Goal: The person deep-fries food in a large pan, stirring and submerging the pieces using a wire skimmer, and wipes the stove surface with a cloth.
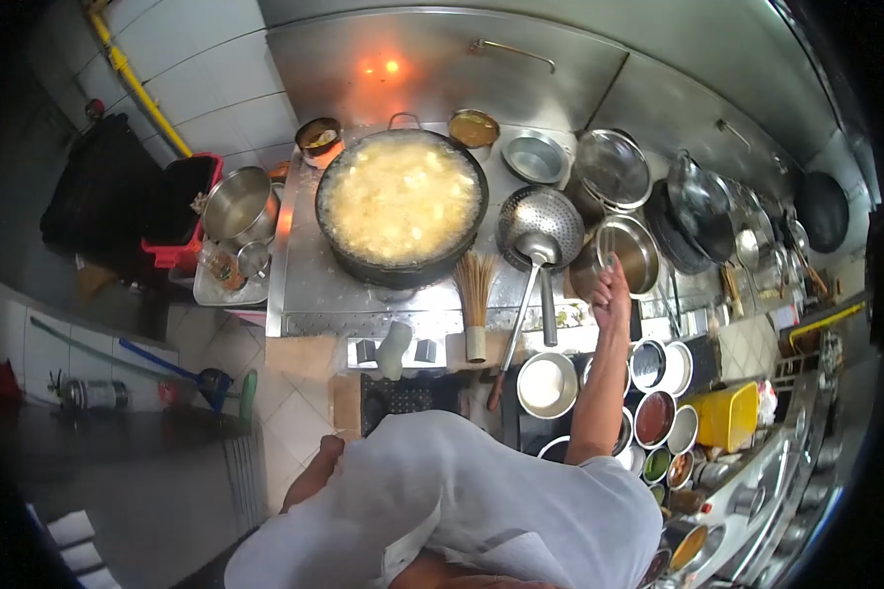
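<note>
My right hand [611, 297] reaches forward over the near edge of a steel pot [641, 257]. Its fingers are curled together, and a pale slim shape rises from them inside the pot; I cannot make out what it is. Left of it, a perforated strainer [540, 224] with a long handle rests across the stove. My left hand [331, 448] is low beside my body, with its fingers hidden. Ahead, a large black wok-like pan [400, 270] is full of bubbling, foamy yellowish liquid with pale pieces in it.
A bamboo brush [475, 304] lies right of the pan's front. Several pots of sauces and liquids, including a white-rimmed pot [547, 385], stand at my right near a yellow bin [727, 414]. A steel pot [239, 208] and a red bin [174, 253] are on the left.
</note>
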The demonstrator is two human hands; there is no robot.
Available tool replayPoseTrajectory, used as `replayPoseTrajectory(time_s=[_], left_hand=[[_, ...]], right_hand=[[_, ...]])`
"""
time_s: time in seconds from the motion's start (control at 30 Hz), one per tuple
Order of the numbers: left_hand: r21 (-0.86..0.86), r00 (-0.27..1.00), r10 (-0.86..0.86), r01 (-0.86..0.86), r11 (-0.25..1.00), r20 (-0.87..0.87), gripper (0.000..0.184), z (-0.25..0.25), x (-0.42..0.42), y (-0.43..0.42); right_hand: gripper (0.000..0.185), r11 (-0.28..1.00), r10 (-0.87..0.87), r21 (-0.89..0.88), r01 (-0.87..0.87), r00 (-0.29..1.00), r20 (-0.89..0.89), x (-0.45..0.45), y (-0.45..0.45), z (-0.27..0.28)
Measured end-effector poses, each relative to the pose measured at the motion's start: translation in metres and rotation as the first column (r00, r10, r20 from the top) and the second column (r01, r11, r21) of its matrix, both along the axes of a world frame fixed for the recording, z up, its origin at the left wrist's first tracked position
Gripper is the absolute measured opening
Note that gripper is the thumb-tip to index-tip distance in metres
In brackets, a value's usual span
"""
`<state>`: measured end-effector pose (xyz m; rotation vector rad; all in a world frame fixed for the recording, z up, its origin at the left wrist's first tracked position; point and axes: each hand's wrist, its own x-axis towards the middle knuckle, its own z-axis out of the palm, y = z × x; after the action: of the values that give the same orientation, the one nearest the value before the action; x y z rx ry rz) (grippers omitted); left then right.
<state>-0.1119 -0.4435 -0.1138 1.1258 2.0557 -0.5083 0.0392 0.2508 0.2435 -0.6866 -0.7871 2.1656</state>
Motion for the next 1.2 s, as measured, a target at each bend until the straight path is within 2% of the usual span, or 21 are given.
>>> replayPoseTrajectory(time_s=[0.07,0.13,0.17,0.23,0.3,0.37,0.4,0.47,0.5,0.57,0.63,0.67,0.73,0.8,0.87,0.93,0.97,1.0,1.07,1.13,1.2], left_hand=[[0.035,0.996,0.084,-0.085,0.996,0.033,0.021,0.0,-0.004,0.007],[0.1,0.897,0.437,-0.442,0.891,0.068,0.022,-0.011,-0.01,0.011],[0.099,0.886,0.459,-0.463,0.881,0.063,0.022,-0.011,-0.008,0.013],[0.23,0.701,0.692,-0.712,0.663,0.176,0.021,-0.01,-0.019,0.031],[0.246,0.392,0.885,-0.91,0.334,0.251,0.022,-0.003,-0.027,0.057],[0.387,0.686,0.715,-0.701,0.599,0.137,0.025,-0.013,-0.038,0.07],[0.387,0.681,0.72,-0.705,0.594,0.136,0.025,-0.011,-0.038,0.079],[0.504,0.677,0.715,-0.685,0.525,0.175,0.044,-0.005,-0.041,0.109],[0.473,0.592,0.753,-0.771,0.427,0.285,0.048,0.019,-0.039,0.127],[0.381,0.381,0.793,-0.902,0.205,0.475,0.057,0.083,-0.036,0.171],[0.279,0.289,0.615,-0.953,0.114,0.734,0.066,-0.027,-0.058,0.168],[0.276,0.277,0.632,-0.956,0.104,0.724,0.064,-0.015,-0.055,0.178],[0.256,0.226,0.688,-0.965,0.06,0.69,0.057,0.017,-0.048,0.199],[0.257,0.24,0.628,-0.964,0.066,0.74,0.046,0.005,-0.053,0.202],[0.245,0.234,0.568,-0.968,0.06,0.789,0.036,-0.001,-0.044,0.2],[0.183,0.144,0.514,-0.983,-0.025,0.846,0.019,0.015,-0.037,0.193],[0.358,0.319,0.548,-0.933,0.038,0.773,0.015,0.044,-0.029,0.187],[0.424,0.396,0.579,-0.901,0.094,0.713,0.014,0.01,-0.029,0.181],[0.132,0.054,0.476,-0.982,-0.133,0.878,0.015,0.039,-0.022,0.18],[0.657,0.521,0.628,-0.754,0.021,0.578,0.017,0.084,-0.016,0.181],[0.845,0.682,0.625,-0.531,0.065,0.381,0.027,0.151,-0.02,0.193]], right_hand=[[0.049,0.999,-0.013,-0.033,0.011,0.999,-0.051,0.01,0.025,-0.013],[0.045,0.994,-0.061,-0.091,0.055,0.996,-0.066,0.016,0.037,-0.021],[0.041,0.995,-0.038,-0.095,0.026,0.991,-0.125,0.022,0.044,-0.031],[0.039,0.994,-0.002,-0.106,-0.02,0.979,-0.203,0.028,0.045,-0.034],[0.039,0.983,-0.001,-0.175,-0.053,0.956,-0.293,0.032,0.046,-0.041],[0.045,0.981,-0.034,-0.191,-0.034,0.939,-0.342,0.039,0.042,-0.055],[0.045,0.981,-0.027,-0.191,-0.041,0.939,-0.343,0.041,0.034,-0.056],[0.052,0.944,-0.189,-0.313,0.103,0.947,-0.259,0.039,0.015,-0.057],[0.058,0.97,-0.076,-0.243,-0.023,0.918,-0.39,0.044,0.001,-0.068],[0.049,0.979,-0.083,-0.205,0.02,0.949,-0.303,0.035,-0.054,-0.052],[0.045,0.971,-0.105,-0.228,0.073,0.986,-0.131,0.021,-0.119,-0.038],[0.042,0.966,-0.133,-0.225,0.132,0.991,0.007,0.013,-0.153,-0.033],[0.033,0.956,0.206,-0.223,-0.19,0.977,0.051,0.015,-0.204,-0.073],[0.029,0.872,0.471,-0.095,-0.481,0.768,0.434,0.007,-0.26,-0.072],[0.03,0.807,0.539,-0.124,-0.577,0.633,0.556,-0.004,-0.295,-0.106],[0.031,0.858,0.512,-0.298,-0.418,0.658,0.552,-0.014,-0.318,-0.136],[0.029,0.826,0.521,-0.477,-0.302,0.732,0.439,-0.017,-0.32,-0.168],[0.027,0.771,0.489,-0.584,-0.253,0.822,0.29,-0.016,-0.323,-0.205],[0.026,0.843,0.432,-0.519,-0.14,0.752,0.498,-0.026,-0.335,-0.218],[0.022,0.925,0.321,-0.345,-0.158,0.812,0.487,-0.029,-0.343,-0.244],[0.017,0.951,0.211,-0.308,-0.029,0.789,0.577,-0.045,-0.35,-0.244]])
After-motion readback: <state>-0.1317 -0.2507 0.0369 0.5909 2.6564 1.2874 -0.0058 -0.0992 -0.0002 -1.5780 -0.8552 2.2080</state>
